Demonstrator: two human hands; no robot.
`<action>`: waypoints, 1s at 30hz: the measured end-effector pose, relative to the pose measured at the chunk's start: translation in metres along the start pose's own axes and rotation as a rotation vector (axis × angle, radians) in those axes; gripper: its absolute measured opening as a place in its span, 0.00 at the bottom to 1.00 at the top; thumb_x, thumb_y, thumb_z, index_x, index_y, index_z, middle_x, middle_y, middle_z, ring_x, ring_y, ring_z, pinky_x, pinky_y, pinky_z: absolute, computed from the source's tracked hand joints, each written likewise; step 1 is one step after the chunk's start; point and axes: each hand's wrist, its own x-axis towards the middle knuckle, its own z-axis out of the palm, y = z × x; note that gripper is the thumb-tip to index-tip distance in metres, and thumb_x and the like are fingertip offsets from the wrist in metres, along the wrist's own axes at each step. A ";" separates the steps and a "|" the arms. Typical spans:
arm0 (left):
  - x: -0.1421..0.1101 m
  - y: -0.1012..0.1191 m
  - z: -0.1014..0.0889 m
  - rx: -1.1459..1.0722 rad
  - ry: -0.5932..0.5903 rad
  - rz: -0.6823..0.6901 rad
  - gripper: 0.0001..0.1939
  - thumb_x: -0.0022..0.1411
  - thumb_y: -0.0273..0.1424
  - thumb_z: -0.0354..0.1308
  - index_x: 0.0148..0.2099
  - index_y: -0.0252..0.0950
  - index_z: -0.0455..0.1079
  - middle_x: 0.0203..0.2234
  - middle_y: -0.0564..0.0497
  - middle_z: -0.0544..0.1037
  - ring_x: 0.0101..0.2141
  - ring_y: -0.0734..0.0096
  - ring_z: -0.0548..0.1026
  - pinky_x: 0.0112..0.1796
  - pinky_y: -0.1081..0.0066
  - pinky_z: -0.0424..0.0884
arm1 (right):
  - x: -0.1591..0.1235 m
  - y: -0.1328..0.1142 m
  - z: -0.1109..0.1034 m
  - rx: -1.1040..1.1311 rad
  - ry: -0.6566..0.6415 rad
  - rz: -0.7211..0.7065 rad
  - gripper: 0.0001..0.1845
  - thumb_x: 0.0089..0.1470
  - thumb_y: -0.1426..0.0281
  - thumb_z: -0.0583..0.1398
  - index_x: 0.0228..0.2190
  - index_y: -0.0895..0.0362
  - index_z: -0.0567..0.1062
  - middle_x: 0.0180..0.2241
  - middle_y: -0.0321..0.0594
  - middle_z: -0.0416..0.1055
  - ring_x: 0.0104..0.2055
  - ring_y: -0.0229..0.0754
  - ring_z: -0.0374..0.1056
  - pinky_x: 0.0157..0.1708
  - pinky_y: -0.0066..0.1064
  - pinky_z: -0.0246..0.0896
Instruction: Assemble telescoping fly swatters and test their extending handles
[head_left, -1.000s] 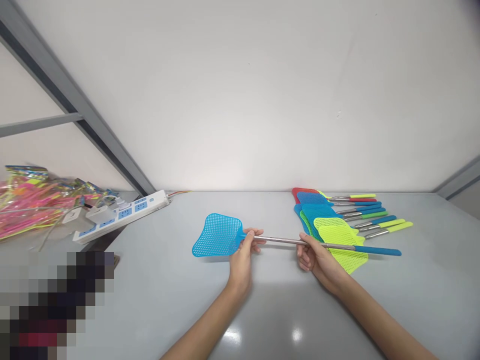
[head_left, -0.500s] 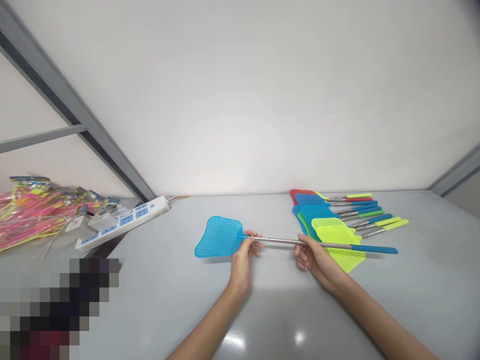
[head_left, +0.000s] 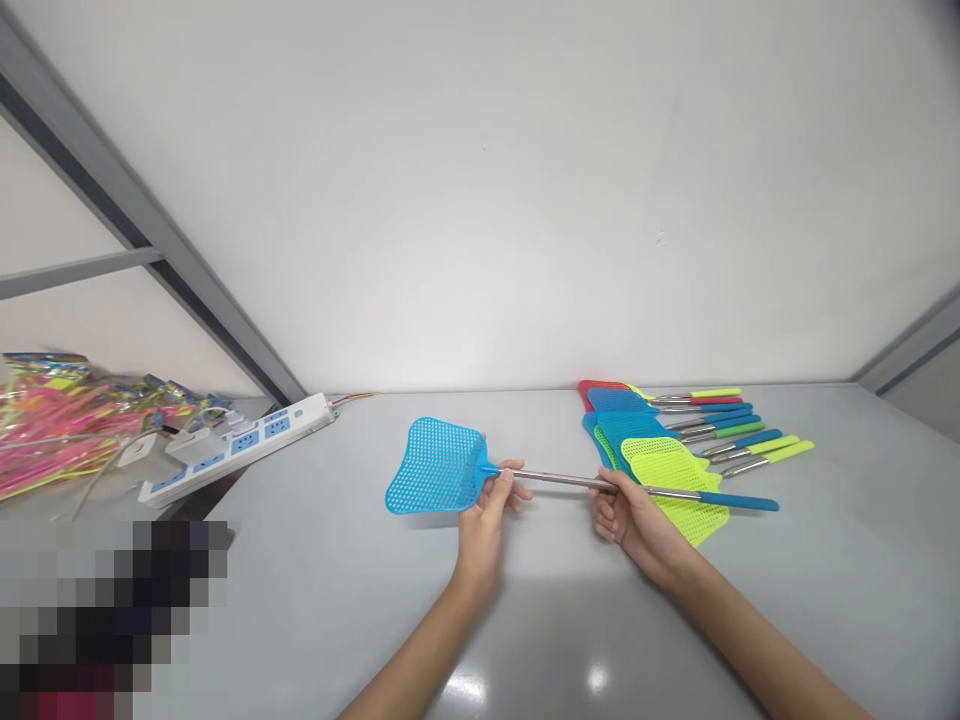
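Observation:
Both of my hands hold one blue fly swatter (head_left: 436,468) with a long metal rod and a blue grip, lying almost level above the grey table. My left hand (head_left: 487,505) pinches the rod close to the perforated head. Farther right, my right hand (head_left: 628,512) is closed around the middle of the rod, its fingertips curled underneath. Just behind my right hand, a pile of fly swatters (head_left: 664,465) in yellow, blue, green and red lies fanned out, handles pointing right. The held rod crosses in front of the yellow ones.
A white power strip (head_left: 300,425) with plugs and cables stands at the table's left edge. Beyond it lies a heap of shiny plastic-wrapped pink and yellow items (head_left: 67,420). Grey metal frame bars (head_left: 217,300) rise at the left, and a white wall (head_left: 480,200) closes off the back.
The swatter's blue grip end has shifted slightly left, and its head has turned a little toward me. My hands stay in nearly the same places on the rod.

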 end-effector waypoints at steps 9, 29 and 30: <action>-0.006 0.005 0.008 0.140 -0.024 0.098 0.09 0.50 0.34 0.56 0.34 0.36 0.68 0.33 0.48 0.73 0.23 0.75 0.69 0.25 0.73 0.63 | 0.002 -0.003 -0.001 0.045 -0.003 0.026 0.16 0.48 0.61 0.52 0.19 0.59 0.67 0.12 0.29 0.51 0.14 0.30 0.45 0.15 0.24 0.44; -0.009 -0.004 0.005 0.260 0.004 0.028 0.11 0.50 0.37 0.55 0.33 0.35 0.71 0.18 0.51 0.72 0.22 0.73 0.67 0.28 0.73 0.62 | 0.001 -0.005 -0.002 0.070 -0.003 0.019 0.14 0.47 0.62 0.52 0.18 0.57 0.65 0.13 0.30 0.51 0.14 0.31 0.46 0.15 0.25 0.44; -0.009 -0.005 0.005 0.264 0.002 0.032 0.12 0.51 0.37 0.54 0.34 0.35 0.70 0.18 0.52 0.71 0.22 0.73 0.67 0.28 0.73 0.62 | 0.001 -0.005 -0.003 0.078 0.000 0.019 0.14 0.47 0.62 0.53 0.18 0.57 0.65 0.13 0.30 0.52 0.15 0.31 0.46 0.15 0.25 0.44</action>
